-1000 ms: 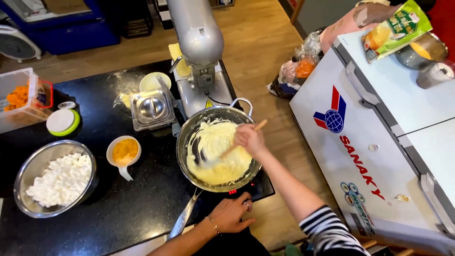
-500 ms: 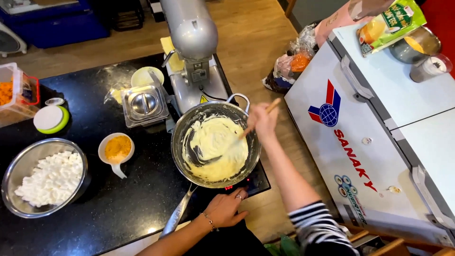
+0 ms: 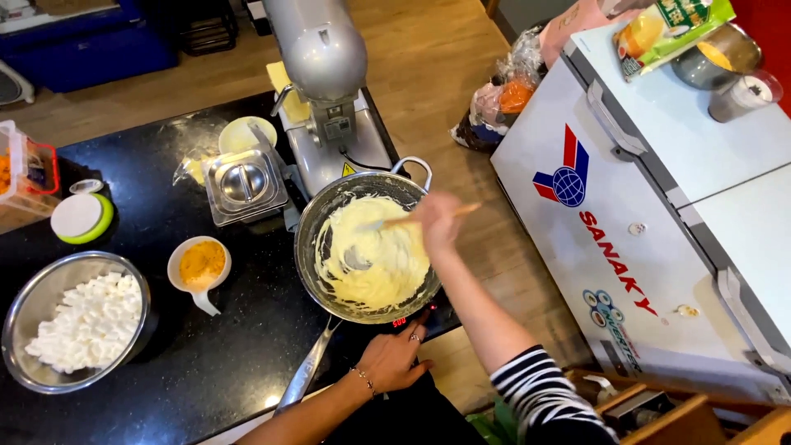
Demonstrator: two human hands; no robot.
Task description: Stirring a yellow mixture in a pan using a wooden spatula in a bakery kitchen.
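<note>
A metal pan (image 3: 306, 247) full of pale yellow creamy mixture (image 3: 375, 264) sits on a black induction hob (image 3: 412, 317). My right hand (image 3: 438, 221) grips a wooden spatula (image 3: 404, 220) whose blade is down in the mixture at the pan's upper middle. My left hand (image 3: 394, 358) rests on the hob's front edge beside its red display, fingers spread, holding nothing. The pan's long handle (image 3: 306, 375) points toward me, just left of that hand.
A grey stand mixer (image 3: 321, 74) stands behind the pan. On the black counter (image 3: 165, 346) are a steel bowl of white marshmallows (image 3: 78, 321), a small white scoop-bowl of orange powder (image 3: 200, 265), a lidded steel container (image 3: 245, 183) and a round green-rimmed lid (image 3: 80, 217). A white chest freezer (image 3: 659, 214) stands to the right.
My right hand has swept the spatula around the pan, from the right rim toward the upper middle. The camera view shifted slightly. The left hand stays by the hob.
</note>
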